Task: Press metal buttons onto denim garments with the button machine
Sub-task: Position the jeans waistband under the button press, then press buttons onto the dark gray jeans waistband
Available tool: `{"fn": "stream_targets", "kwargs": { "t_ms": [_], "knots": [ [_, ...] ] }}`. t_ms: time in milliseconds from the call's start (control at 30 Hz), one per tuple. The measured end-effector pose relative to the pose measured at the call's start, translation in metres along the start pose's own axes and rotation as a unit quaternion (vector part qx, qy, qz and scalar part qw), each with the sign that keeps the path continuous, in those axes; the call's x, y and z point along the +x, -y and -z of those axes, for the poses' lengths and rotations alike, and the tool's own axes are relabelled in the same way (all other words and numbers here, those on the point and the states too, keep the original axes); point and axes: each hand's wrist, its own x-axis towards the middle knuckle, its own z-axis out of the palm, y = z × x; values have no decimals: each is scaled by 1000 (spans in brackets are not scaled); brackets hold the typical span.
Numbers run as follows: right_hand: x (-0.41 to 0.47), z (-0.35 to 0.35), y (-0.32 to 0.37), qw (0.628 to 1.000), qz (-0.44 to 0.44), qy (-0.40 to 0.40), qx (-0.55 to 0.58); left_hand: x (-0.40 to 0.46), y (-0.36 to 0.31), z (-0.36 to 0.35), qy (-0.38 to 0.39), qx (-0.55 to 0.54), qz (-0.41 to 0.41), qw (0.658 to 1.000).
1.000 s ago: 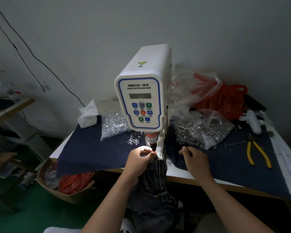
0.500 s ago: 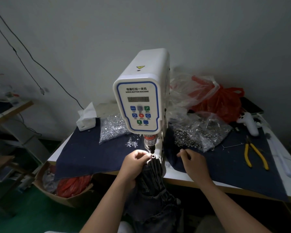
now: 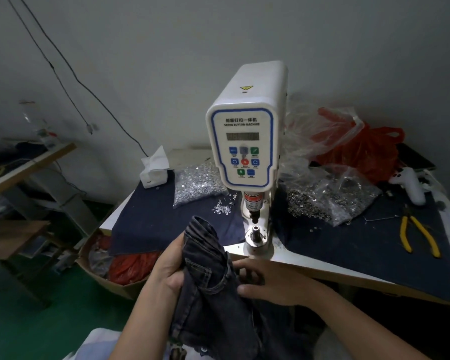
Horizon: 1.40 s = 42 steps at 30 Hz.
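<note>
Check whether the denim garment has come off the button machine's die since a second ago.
Yes. The denim garment has come off the lower die, toward the person and left, held below the table edge.

Both hands, left (image 3: pixel 170 268) and right (image 3: pixel 268 281), grip the dark denim garment (image 3: pixel 208 276) below the white button machine (image 3: pixel 247 141).
</note>
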Motion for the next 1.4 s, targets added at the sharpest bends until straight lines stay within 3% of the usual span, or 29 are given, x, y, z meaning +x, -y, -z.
{"fn": "stream_targets", "kwargs": {
  "t_ms": [133, 200, 267, 367, 467, 533, 600, 667, 733, 833, 900, 967, 1100, 1233, 1400],
  "knots": [
    [4, -1, 16, 993, 18, -14, 116, -3, 5, 1, -91, 71, -39, 993],
    [5, 3, 21, 994, 21, -31, 98, -8, 8, 0, -130, 96, -44, 986],
    [3, 9, 23, 997, 17, -49, 56, -10, 7, 5, -162, 138, -115, 970],
    [-7, 15, 23, 996, 14, -67, 60, -13, 7, 13, -231, 255, -255, 904],
    [-14, 15, 30, 977, -8, -102, 185, -14, 16, 17, -232, 385, -283, 847],
    [-16, 19, 39, 964, -23, -126, 233, -16, 21, 24, -192, 514, -306, 778],
    [-17, 26, 49, 958, -17, -129, 256, -16, 22, 29, -123, 630, -275, 716],
    [-17, 32, 57, 962, 0, -105, 251, -11, 25, 29, -72, 693, -210, 686],
    [-18, 36, 63, 975, 1, -83, 205, -8, 29, 26, -28, 690, -190, 698],
    [-25, 54, 57, 997, -38, -37, 59, -15, 25, 28, -14, 614, -227, 756],
    [-36, 70, 42, 991, -87, 81, -65, -27, 16, 36, -9, 522, -237, 819],
    [-46, 77, 24, 972, -117, 168, -113, -37, 4, 42, -19, 401, -248, 882],
    [-57, 69, -1, 983, -94, 143, 73, -43, -9, 45, -58, 320, -264, 908],
    [-60, 76, -4, 985, -77, 119, 101, -42, -19, 54, -113, 193, -224, 948],
    [-68, 84, -1, 980, -55, 72, 176, -41, -26, 63, -118, 157, -219, 956]
  ]
}}
